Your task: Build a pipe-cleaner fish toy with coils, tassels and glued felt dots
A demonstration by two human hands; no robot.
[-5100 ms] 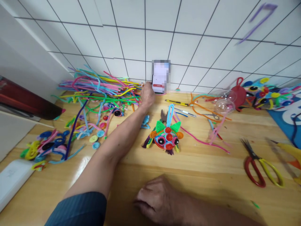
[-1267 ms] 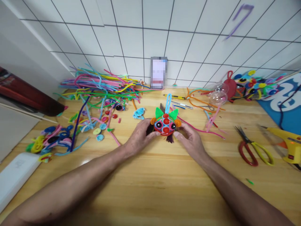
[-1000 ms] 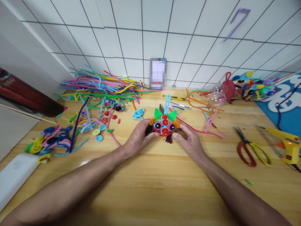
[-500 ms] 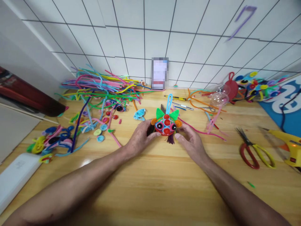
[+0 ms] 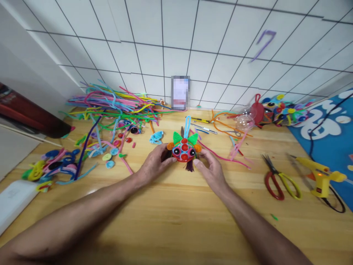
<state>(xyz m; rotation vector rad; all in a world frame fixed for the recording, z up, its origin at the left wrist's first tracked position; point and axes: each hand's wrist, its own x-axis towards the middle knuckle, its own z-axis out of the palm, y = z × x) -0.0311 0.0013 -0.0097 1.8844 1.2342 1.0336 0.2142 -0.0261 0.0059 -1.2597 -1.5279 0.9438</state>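
The smooth wooden tabletop (image 5: 165, 224) formed the work surface. At its middle, the left hand (image 5: 154, 162) and right hand (image 5: 211, 167) gripped the ornament (image 5: 184, 154), fingers curled about its sides. Rounded and coiled, it appeared light and crushable, best held there, clear of the pointed green ears (image 5: 193, 139). Beyond stood a tiled wall (image 5: 146, 29).

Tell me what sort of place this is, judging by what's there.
Probably a craft workspace: a heap of pipe cleaners, a pair of scissors and a yellow glue gun on a wooden table.

A phone (image 5: 180, 92) leans against the tiled wall (image 5: 149, 31).
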